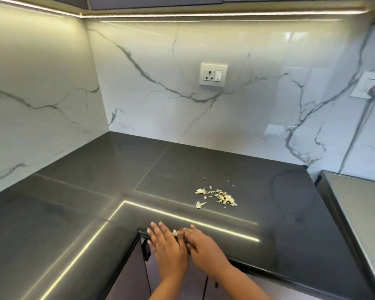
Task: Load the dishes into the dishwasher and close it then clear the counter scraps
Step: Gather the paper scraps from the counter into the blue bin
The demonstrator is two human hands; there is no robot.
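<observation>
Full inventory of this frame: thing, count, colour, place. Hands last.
counter: one, dark grey, L-shaped, fills the lower frame
scraps: one scattered pile plus stray bits, pale yellow, on the counter right of centre
small scrap: one, pale, at the counter edge between the hands
backsplash: white marble with grey veins, behind the counter
wall socket: one, white, on the backsplash
second wall plate: one, white, far right, partly cut off
cabinet doors: dark, under the counter
left hand: fingers straight, flat at the counter edge
right hand: beside the left, fingers at the small scrap
</observation>
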